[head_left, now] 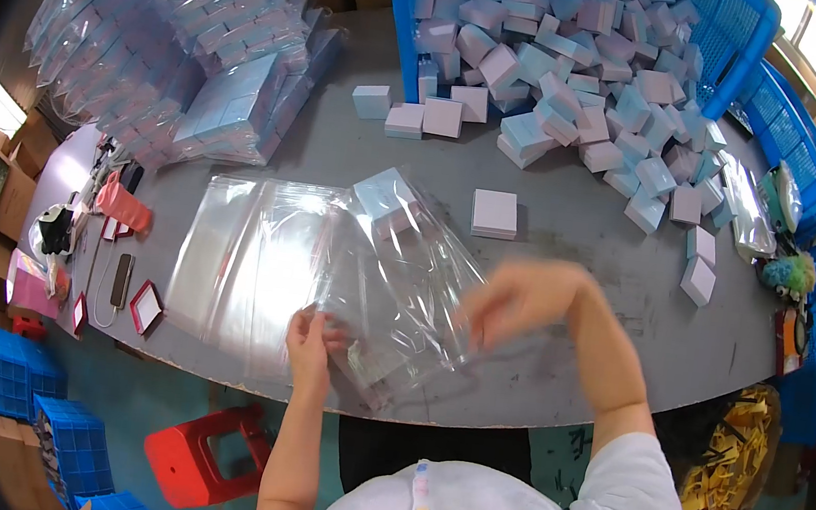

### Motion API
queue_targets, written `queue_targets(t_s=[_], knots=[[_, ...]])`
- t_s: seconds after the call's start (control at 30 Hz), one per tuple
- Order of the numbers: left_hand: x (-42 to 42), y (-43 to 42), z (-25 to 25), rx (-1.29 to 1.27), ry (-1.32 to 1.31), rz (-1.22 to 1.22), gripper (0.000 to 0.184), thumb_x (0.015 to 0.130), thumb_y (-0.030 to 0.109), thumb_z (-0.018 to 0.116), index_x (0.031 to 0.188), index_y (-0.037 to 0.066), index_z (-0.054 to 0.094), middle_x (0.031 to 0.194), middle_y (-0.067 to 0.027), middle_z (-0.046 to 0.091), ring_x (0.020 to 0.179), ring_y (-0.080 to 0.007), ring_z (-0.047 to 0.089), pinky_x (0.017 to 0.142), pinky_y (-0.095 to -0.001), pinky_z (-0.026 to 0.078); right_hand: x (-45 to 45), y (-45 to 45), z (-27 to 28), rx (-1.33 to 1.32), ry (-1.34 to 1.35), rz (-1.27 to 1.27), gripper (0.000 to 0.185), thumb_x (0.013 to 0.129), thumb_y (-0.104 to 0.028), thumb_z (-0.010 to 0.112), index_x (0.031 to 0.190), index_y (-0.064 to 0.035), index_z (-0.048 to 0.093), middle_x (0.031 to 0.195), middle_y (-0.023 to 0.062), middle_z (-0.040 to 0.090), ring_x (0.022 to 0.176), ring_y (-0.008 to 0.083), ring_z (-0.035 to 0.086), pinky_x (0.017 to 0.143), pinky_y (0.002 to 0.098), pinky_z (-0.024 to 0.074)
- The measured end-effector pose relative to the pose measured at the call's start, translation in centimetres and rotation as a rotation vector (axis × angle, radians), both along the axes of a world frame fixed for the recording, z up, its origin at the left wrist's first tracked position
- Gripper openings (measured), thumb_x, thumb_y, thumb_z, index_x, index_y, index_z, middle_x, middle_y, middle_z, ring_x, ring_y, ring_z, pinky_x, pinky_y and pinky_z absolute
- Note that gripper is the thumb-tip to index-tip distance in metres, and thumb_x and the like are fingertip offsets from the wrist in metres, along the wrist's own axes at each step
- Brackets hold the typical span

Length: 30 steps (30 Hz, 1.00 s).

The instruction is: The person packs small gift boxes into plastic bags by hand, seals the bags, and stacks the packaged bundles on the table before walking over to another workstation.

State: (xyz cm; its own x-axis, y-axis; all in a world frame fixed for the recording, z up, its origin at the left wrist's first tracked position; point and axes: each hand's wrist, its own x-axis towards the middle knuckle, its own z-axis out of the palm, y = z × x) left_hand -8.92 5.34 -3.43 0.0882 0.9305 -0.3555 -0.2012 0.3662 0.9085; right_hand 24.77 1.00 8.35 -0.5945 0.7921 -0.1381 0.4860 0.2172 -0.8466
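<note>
My left hand (310,340) pinches the edge of a clear plastic bag (407,305) near the table's front edge. The bag looks loose and wrinkled. My right hand (524,298) is smeared by motion at the bag's right side; whether its fingers touch the film cannot be made out. A pale blue and pink box (384,197) lies at the bag's far end, partly behind the film. To the left, flat clear bags (252,257) lie in an overlapping pile. Beyond my right hand sits a small pale box stack (494,213).
Loose boxes (588,84) spill from a blue crate (733,50) at the back. Packed bags of boxes (171,37) are heaped at the back left. A pink pouch (122,204) lies on the left. Below stand a red stool (194,457) and a bin of yellow pieces (730,473).
</note>
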Motion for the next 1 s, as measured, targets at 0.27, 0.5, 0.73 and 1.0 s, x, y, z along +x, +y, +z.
queue_targets(t_s=[0.27,0.5,0.73,1.0], knots=[[9.0,-6.6,7.9,1.034,0.889,-0.405,0.082,0.077,0.031,0.073,0.145,0.007,0.033,0.145,-0.0212,0.035,0.134,-0.0415,0.032,0.11,-0.0553,0.023,12.6,17.6,-11.6,0.663,-0.831,-1.244,0.062,0.083,-0.036,0.067,0.136,-0.011,0.047,0.129,0.0191,0.049,0.117,0.045,0.044,0.095,0.0549,0.0402],[6.9,-6.6,0.2,1.038,1.233,-0.86,0.072,0.076,0.041,0.074,0.137,0.013,0.049,0.147,-0.0141,0.037,0.136,-0.0405,0.03,0.109,-0.0621,0.021,13.2,10.8,-10.9,0.744,-0.276,-0.914,0.061,0.078,-0.035,0.072,0.135,-0.0285,0.052,0.138,0.0193,0.041,0.123,0.0399,0.044,0.103,0.0485,0.0381],[7.8,-4.8,0.4,1.076,1.038,-0.417,0.027,0.07,0.02,0.077,0.091,0.008,0.067,0.1,-0.0079,0.062,0.102,-0.0301,0.055,0.089,-0.042,0.041,8.5,5.2,-10.6,0.679,-0.154,-0.554,0.066,0.071,-0.023,0.077,0.134,-0.0246,0.057,0.134,0.0194,0.045,0.126,0.0378,0.043,0.107,0.0416,0.0361],[5.3,-3.8,1.2,0.53,0.571,-0.43,0.005,0.082,0.006,0.067,0.083,0.003,0.063,0.084,-0.0084,0.061,0.085,-0.0246,0.057,0.077,-0.0343,0.044,3.4,-4.0,-4.4,0.054,0.981,-0.602,0.088,0.065,-0.021,0.085,0.141,-0.0035,0.045,0.129,0.0093,0.056,0.116,0.021,0.055,0.099,0.0354,0.043]])
